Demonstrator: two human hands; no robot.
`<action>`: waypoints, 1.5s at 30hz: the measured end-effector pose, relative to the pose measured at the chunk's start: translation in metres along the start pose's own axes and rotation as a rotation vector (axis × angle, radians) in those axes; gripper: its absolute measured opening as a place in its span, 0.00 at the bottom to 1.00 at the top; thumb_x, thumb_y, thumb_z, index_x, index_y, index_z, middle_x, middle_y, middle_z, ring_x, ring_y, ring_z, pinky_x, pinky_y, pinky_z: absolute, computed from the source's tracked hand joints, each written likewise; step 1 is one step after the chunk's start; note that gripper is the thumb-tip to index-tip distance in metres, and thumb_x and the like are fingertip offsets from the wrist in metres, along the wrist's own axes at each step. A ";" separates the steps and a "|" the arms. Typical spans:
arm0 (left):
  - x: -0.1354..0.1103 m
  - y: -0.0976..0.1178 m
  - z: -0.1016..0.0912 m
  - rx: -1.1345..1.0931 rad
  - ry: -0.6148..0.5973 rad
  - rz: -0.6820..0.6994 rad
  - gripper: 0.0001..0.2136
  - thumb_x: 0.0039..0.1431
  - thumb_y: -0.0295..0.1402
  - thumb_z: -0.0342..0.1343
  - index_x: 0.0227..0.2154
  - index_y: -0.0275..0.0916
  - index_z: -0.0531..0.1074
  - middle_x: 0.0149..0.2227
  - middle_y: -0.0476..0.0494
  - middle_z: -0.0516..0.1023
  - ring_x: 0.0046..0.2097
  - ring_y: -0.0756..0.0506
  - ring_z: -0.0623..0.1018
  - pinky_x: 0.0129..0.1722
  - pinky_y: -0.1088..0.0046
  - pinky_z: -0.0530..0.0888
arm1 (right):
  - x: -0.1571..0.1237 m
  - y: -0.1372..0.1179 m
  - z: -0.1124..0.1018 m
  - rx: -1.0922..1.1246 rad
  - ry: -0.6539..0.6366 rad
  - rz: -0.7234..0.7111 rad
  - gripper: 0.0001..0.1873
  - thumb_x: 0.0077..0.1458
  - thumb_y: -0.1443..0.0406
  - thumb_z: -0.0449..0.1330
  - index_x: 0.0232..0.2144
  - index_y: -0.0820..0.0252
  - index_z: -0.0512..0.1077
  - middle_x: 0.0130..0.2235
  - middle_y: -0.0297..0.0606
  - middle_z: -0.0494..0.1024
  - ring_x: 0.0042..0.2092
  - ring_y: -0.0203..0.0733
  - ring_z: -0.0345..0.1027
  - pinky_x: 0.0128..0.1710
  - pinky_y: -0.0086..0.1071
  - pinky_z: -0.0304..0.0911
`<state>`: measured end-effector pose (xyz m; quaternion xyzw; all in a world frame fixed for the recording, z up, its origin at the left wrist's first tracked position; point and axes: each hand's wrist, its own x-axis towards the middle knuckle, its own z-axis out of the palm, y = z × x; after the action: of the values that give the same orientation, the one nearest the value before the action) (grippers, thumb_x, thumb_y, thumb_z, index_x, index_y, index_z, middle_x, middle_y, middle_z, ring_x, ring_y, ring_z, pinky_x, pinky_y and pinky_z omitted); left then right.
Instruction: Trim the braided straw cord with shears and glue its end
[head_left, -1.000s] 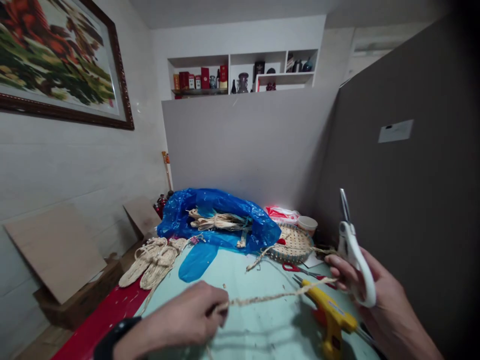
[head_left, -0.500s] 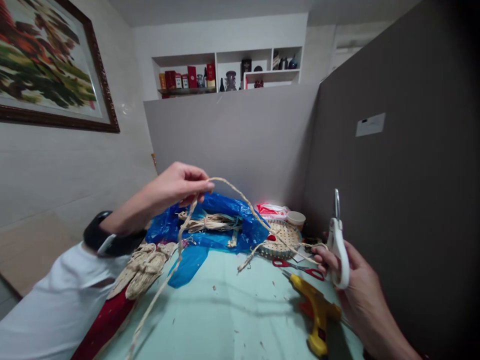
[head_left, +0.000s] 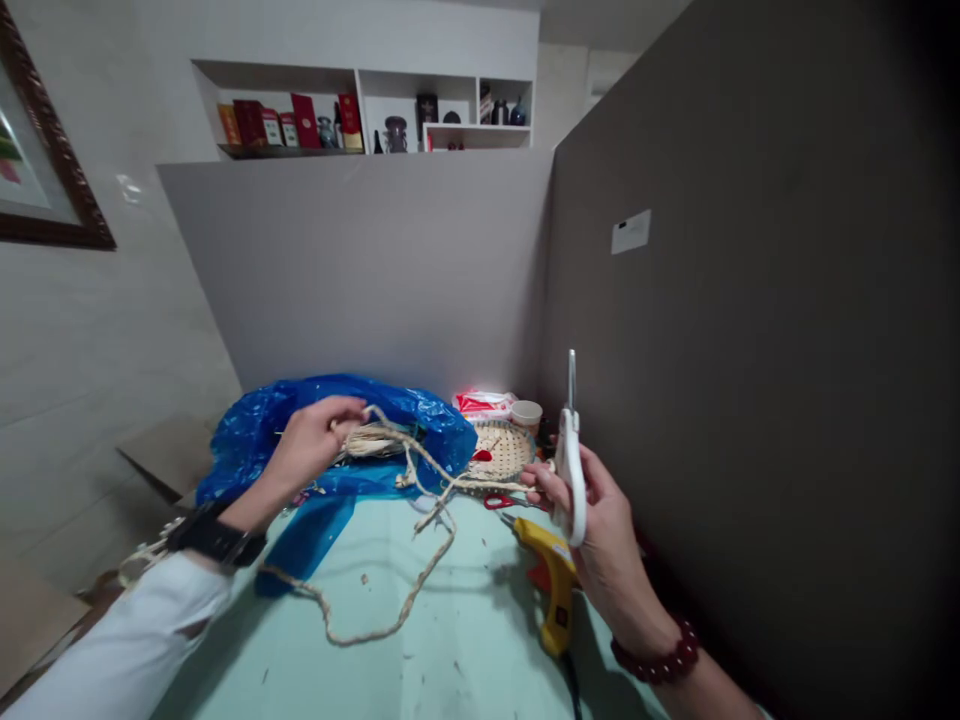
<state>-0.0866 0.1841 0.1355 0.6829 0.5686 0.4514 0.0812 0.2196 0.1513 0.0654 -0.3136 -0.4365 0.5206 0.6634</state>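
My left hand is pinched on a braided straw rope over the blue plastic bag. From the fingers the rope drops and curls in a loop on the pale green table. My right hand is closed on white-handled scissors, blades pointing up and shut, and its fingers also pinch the far end of the rope near a round woven mat. A bundle of straw lies in the bag by my left hand.
A yellow glue gun lies on the table under my right hand, red-handled scissors beside it. A small cup and a red-and-white packet stand at the back. Grey partitions close the back and right.
My left hand came down from its raised position to the blue bag, and the rope went slack and fell in a loop on the table. The view turned right.
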 end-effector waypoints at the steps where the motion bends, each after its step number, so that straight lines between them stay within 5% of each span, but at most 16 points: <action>1: -0.011 -0.017 -0.002 0.068 -0.057 -0.017 0.13 0.62 0.36 0.57 0.49 0.39 0.72 0.52 0.41 0.75 0.48 0.40 0.77 0.46 0.55 0.76 | -0.002 0.001 0.002 0.003 -0.027 0.015 0.25 0.51 0.60 0.69 0.49 0.57 0.66 0.37 0.35 0.80 0.35 0.38 0.76 0.35 0.28 0.72; 4: -0.040 -0.056 -0.011 0.203 -0.175 -0.069 0.14 0.62 0.35 0.57 0.50 0.39 0.71 0.53 0.40 0.75 0.48 0.39 0.77 0.46 0.54 0.75 | -0.010 0.006 0.009 0.012 -0.099 0.071 0.29 0.49 0.59 0.70 0.50 0.59 0.64 0.37 0.39 0.80 0.36 0.41 0.77 0.36 0.31 0.73; 7: -0.064 -0.061 -0.014 0.252 -0.210 -0.114 0.13 0.62 0.35 0.57 0.49 0.41 0.72 0.56 0.40 0.73 0.53 0.38 0.75 0.51 0.50 0.71 | -0.019 0.014 0.017 0.015 -0.151 0.136 0.32 0.46 0.58 0.72 0.49 0.62 0.65 0.35 0.40 0.81 0.38 0.44 0.78 0.37 0.34 0.74; 10: -0.087 -0.033 0.002 0.171 -0.242 -0.108 0.13 0.61 0.35 0.58 0.46 0.38 0.74 0.58 0.38 0.72 0.60 0.35 0.68 0.59 0.45 0.61 | -0.029 0.020 0.025 0.018 -0.187 0.192 0.31 0.44 0.59 0.72 0.47 0.62 0.66 0.34 0.39 0.81 0.38 0.44 0.78 0.37 0.34 0.74; 11: -0.095 -0.018 0.012 0.114 -0.271 -0.110 0.10 0.62 0.35 0.55 0.43 0.39 0.76 0.56 0.38 0.75 0.59 0.37 0.69 0.60 0.51 0.61 | -0.033 0.022 0.028 0.014 -0.196 0.207 0.31 0.44 0.59 0.72 0.47 0.61 0.66 0.34 0.39 0.81 0.38 0.44 0.78 0.37 0.34 0.74; 15: -0.129 0.036 0.055 -0.146 -0.379 -0.191 0.12 0.62 0.41 0.52 0.43 0.45 0.76 0.48 0.44 0.81 0.49 0.40 0.77 0.51 0.64 0.71 | -0.045 0.024 0.034 0.036 -0.260 0.266 0.29 0.46 0.60 0.72 0.48 0.60 0.64 0.35 0.39 0.81 0.38 0.43 0.78 0.38 0.33 0.74; 19: -0.152 0.056 0.072 -0.337 -0.408 -0.294 0.09 0.60 0.42 0.53 0.34 0.44 0.74 0.31 0.50 0.79 0.33 0.46 0.77 0.32 0.73 0.72 | -0.052 0.020 0.036 0.071 -0.333 0.322 0.27 0.48 0.61 0.71 0.48 0.58 0.65 0.37 0.37 0.80 0.33 0.37 0.78 0.36 0.28 0.72; 25: -0.157 0.053 0.063 -0.491 -0.340 -0.444 0.14 0.57 0.49 0.56 0.29 0.43 0.74 0.22 0.54 0.66 0.26 0.50 0.64 0.25 0.75 0.62 | -0.049 0.013 0.035 0.114 -0.403 0.310 0.25 0.49 0.63 0.70 0.47 0.61 0.65 0.36 0.38 0.80 0.32 0.34 0.74 0.32 0.25 0.71; 28: -0.157 0.054 0.064 -0.502 -0.320 -0.490 0.14 0.54 0.49 0.58 0.28 0.44 0.78 0.21 0.54 0.67 0.23 0.50 0.60 0.23 0.74 0.58 | -0.046 0.012 0.033 0.117 -0.402 0.304 0.23 0.50 0.64 0.69 0.46 0.60 0.65 0.34 0.35 0.78 0.30 0.32 0.72 0.29 0.23 0.69; 35: -0.163 0.050 0.070 -0.459 -0.289 -0.510 0.12 0.55 0.46 0.58 0.35 0.48 0.81 0.29 0.50 0.79 0.24 0.48 0.67 0.24 0.73 0.64 | -0.047 0.014 0.032 0.120 -0.401 0.302 0.26 0.50 0.66 0.68 0.48 0.57 0.63 0.35 0.35 0.78 0.35 0.35 0.74 0.30 0.24 0.68; 40: -0.164 0.052 0.073 -0.446 -0.233 -0.408 0.06 0.54 0.41 0.59 0.28 0.50 0.80 0.32 0.50 0.79 0.38 0.42 0.76 0.34 0.73 0.72 | -0.047 0.019 0.032 0.097 -0.361 0.325 0.30 0.43 0.64 0.73 0.47 0.57 0.65 0.30 0.30 0.77 0.28 0.32 0.69 0.27 0.25 0.65; 45: -0.164 0.053 0.073 -0.361 -0.134 -0.414 0.07 0.50 0.45 0.61 0.29 0.51 0.80 0.30 0.51 0.80 0.33 0.42 0.76 0.34 0.70 0.74 | -0.047 0.022 0.032 0.062 -0.335 0.328 0.30 0.41 0.64 0.74 0.45 0.57 0.65 0.28 0.29 0.76 0.27 0.31 0.66 0.27 0.24 0.60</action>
<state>0.0113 0.0563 0.0401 0.5551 0.5998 0.4730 0.3293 0.1776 0.1107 0.0485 -0.2688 -0.4677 0.6793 0.4975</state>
